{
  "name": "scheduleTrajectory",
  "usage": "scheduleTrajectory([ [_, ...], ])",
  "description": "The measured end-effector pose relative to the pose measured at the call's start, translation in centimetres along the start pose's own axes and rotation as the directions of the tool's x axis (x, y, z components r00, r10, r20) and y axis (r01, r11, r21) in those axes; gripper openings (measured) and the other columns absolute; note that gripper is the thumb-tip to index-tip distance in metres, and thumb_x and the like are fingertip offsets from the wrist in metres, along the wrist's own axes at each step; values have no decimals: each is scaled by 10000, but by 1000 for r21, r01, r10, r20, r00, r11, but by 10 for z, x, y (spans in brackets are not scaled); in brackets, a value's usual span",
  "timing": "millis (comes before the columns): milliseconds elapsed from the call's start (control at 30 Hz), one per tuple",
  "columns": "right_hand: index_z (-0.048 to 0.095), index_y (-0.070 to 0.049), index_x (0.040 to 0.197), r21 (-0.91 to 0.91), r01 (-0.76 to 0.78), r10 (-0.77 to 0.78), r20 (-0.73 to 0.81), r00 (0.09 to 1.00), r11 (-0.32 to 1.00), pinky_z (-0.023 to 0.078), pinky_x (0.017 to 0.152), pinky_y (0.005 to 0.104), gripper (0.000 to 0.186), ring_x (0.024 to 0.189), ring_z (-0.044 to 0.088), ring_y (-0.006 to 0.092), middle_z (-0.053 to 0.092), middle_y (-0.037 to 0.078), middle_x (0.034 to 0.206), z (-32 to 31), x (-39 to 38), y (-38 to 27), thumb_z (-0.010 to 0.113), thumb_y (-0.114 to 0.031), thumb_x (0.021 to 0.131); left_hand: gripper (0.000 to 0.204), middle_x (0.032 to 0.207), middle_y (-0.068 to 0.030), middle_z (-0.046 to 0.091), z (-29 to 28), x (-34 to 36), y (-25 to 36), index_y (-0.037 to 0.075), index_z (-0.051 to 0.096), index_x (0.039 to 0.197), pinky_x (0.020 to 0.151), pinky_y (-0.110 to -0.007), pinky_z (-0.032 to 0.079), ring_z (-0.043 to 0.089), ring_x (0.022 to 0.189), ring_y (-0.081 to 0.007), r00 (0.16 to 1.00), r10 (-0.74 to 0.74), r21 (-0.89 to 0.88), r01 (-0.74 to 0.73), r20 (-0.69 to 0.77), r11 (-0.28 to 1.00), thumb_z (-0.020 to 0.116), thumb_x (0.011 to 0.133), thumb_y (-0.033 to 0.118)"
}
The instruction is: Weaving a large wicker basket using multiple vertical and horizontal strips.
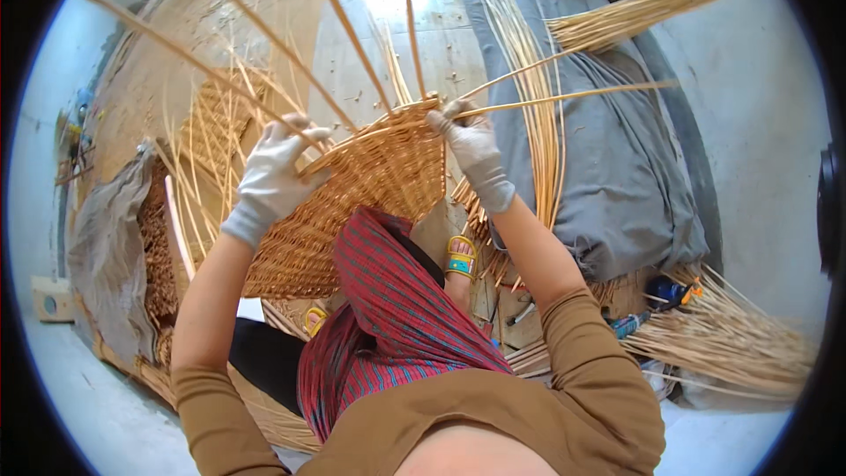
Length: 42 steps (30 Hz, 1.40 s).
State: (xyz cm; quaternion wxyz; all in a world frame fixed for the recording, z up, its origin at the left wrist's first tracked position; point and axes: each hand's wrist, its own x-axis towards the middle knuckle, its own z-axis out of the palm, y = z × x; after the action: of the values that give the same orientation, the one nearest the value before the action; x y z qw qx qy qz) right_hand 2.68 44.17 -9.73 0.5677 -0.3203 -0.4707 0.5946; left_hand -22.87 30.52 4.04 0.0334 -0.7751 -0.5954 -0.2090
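Note:
A woven wicker panel (pixel 379 159) leans over my lap, its curved upper edge raised and several long stakes (pixel 352 40) standing up out of it. On the left of that edge, my left hand (pixel 275 169), in a pale work glove, grips the panel near a stake, thumb on the near face. My right hand (pixel 471 145), gloved alike, closes its thumb and fingers at the panel's right corner. From there a willow rod (pixel 573 99) sticks out to the right. What the fingers press behind the edge is hidden.
Bundled willow rods lie over a grey cloth (pixel 617 176) on the right; another rod bundle (pixel 652 9) is beyond. At lower right are loose rods (pixel 731 344) and a blue-and-black tool (pixel 665 293). Another wicker piece (pixel 216 119) and a grey cloth-covered heap (pixel 110 238) stand left.

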Motion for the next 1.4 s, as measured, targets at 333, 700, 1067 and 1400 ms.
scheduleTrajectory([
  [333, 597, -108, 872, -81, -64, 64, 8, 998, 995, 515, 723, 273, 211, 801, 598, 108, 634, -8, 841, 25, -16, -23, 800, -49, 860, 514, 797, -87, 690, 27, 18, 2, 77, 772, 892, 736, -392, 522, 658, 799, -252, 904, -390, -235, 423, 173, 875, 767, 792, 581],
  [700, 663, -51, 1064, -501, 510, -247, 500, 830, 699, 589, 748, 388, 167, 906, 744, 294, 740, 125, 1057, 78, -14, -117, 544, -14, 952, 568, 880, -104, 715, 31, 18, -1, 96, 658, 1151, 713, -394, 540, 689, 786, -265, 872, -476, -326, 484, 110, 812, 784, 813, 536],
  [1067, 760, -86, 1026, -639, 753, 494, 611, 619, -153, 594, 699, 422, 294, 878, 749, 251, 763, 120, 930, 174, 62, -159, 625, -326, 921, 649, 1107, -129, 699, 28, 10, -1, 127, 541, 1396, 865, -389, 527, 667, 1012, -270, 964, -236, -363, 266, 125, 893, 825, 825, 247],
  [1400, 646, -48, 868, -431, 472, -94, 654, 751, 769, 484, 606, 318, 285, 636, 544, 144, 573, 38, 700, 108, 59, -185, 814, -276, 835, 484, 887, -85, 692, 26, 13, -15, 169, 678, 1218, 749, -389, 548, 685, 844, -272, 905, -316, -163, 371, 284, 914, 815, 807, 386],
])
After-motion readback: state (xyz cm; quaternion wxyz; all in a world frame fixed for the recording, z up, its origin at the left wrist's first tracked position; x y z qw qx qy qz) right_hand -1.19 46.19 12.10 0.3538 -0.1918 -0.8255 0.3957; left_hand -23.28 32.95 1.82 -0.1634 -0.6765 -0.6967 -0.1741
